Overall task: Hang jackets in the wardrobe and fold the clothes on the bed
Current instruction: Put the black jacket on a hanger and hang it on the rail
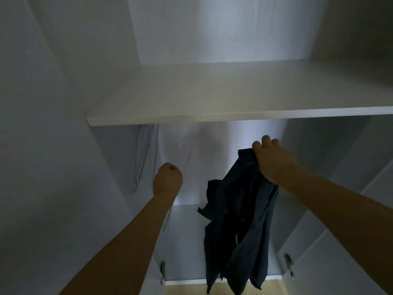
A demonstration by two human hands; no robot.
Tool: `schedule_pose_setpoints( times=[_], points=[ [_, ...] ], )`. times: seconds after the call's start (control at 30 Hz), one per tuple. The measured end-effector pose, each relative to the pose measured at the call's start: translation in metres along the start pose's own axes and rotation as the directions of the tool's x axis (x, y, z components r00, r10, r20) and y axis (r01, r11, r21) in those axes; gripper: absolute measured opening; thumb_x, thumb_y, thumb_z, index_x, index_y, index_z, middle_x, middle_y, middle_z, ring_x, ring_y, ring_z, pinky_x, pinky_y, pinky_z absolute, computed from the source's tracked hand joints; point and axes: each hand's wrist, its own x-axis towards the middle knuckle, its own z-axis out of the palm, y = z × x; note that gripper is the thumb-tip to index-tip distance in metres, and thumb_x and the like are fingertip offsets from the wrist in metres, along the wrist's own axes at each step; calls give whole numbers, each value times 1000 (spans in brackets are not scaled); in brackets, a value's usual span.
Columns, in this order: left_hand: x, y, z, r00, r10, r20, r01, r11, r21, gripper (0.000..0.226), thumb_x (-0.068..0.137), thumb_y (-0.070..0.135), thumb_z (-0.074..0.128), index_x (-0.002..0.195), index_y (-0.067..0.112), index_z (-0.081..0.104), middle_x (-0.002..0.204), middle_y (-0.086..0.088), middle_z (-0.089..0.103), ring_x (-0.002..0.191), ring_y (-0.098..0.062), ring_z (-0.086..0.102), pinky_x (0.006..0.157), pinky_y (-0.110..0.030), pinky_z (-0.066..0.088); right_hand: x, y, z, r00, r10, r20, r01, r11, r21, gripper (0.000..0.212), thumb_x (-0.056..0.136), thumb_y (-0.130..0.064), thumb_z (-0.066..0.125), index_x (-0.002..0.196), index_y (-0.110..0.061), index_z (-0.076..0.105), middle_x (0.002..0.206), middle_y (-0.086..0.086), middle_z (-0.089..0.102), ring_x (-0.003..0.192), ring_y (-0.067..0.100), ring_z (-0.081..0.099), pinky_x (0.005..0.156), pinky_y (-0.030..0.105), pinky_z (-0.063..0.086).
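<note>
White wardrobe (63,103) interior beneath its shelf (212,99).
The right hand (274,160) gripped a dark blue jacket (240,226) at its top; the crumpled, limp jacket hung inside the wardrobe. The left hand (168,179) was fisted, its contents indiscernible.

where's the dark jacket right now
In the head view, the dark jacket hangs right of centre inside the wardrobe, gripped at its top by the right hand, below the white shelf.

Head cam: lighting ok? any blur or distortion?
Head view: dim inside the wardrobe, with a bright patch on the back panel; the dark jacket loses fold detail; wide-angle bends the shelf edge; slightly soft, both hands remain readable.
</note>
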Motion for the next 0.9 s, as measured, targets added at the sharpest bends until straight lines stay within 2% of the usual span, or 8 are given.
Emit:
schedule_pose_setpoints(
  times=[0.07, 0.13, 0.2, 0.27, 0.43, 0.6, 0.73, 0.9],
  points=[
    [-33, 0, -11, 993, 42, 108, -49, 996, 71, 26, 96, 4, 40, 79, 3, 60, 75, -6, 55, 68, -18, 50, 62, -26, 39, -13, 14, -6, 1000, 6, -31, -11, 987, -160, 41, 93, -22, 54, 130, -19, 37, 129, 13, 33, 111, 29, 42, 69, 32, 35],
    [-70, 13, -28, 979, 82, 185, -106, 987, 121, 26, 95, 4, 40, 92, -2, 65, 86, -11, 62, 72, -20, 53, 65, -26, 42, -22, 30, -7, 1000, 5, -18, -8, 991, -136, 30, 96, -23, 50, 124, -16, 44, 117, 12, 44, 102, 27, 49, 68, 31, 36],
    [-109, 34, -45, 962, 127, 241, -169, 973, 160, 27, 96, 7, 41, 96, 0, 66, 91, -13, 66, 73, -20, 56, 66, -27, 43, -29, 43, -2, 999, 38, 0, -38, 988, 149, 12, 98, -14, 41, 103, -6, 49, 90, 8, 52, 78, 24, 51, 63, 30, 37],
    [-147, 57, -61, 947, 166, 276, -226, 953, 201, 26, 96, 9, 41, 94, 6, 67, 83, -7, 65, 68, -18, 55, 62, -25, 43, -34, 55, 5, 988, 152, 28, -148, 876, 459, 15, 95, -6, 39, 82, -6, 46, 76, 7, 49, 71, 26, 48, 60, 28, 35],
    [-236, 103, -92, 918, 250, 306, -321, 925, 206, 27, 98, 14, 48, 77, 22, 63, 49, 11, 51, 43, -3, 46, 42, -13, 31, -53, 80, 16, 928, 322, 186, -336, 512, 791, 33, 100, -18, 46, 69, -6, 46, 76, 12, 50, 60, 20, 45, 55, 29, 36],
    [-300, 128, -117, 902, 338, 269, -396, 895, 203, 27, 100, 15, 47, 80, 23, 63, 46, 10, 48, 38, -1, 47, 39, -9, 31, -76, 96, 11, 885, 366, 288, -351, 117, 929, 38, 98, -37, 52, 103, 0, 60, 94, 22, 59, 81, 31, 58, 73, 37, 44],
    [-324, 141, -125, 896, 363, 254, -424, 869, 254, 23, 102, 20, 45, 90, 22, 64, 65, 8, 49, 55, -6, 47, 51, -20, 34, -86, 106, 1, 856, 365, 366, -402, 27, 915, 63, 95, -48, 55, 129, 5, 51, 127, 23, 57, 114, 39, 56, 100, 46, 46],
    [-337, 153, -125, 884, 389, 260, -454, 847, 275, 22, 101, 20, 45, 96, 18, 67, 74, 9, 52, 64, -8, 50, 57, -22, 38, -100, 111, -16, 845, 342, 411, -412, -75, 908, 64, 94, -45, 58, 135, 2, 46, 133, 18, 53, 116, 36, 53, 96, 42, 45]
  ],
)
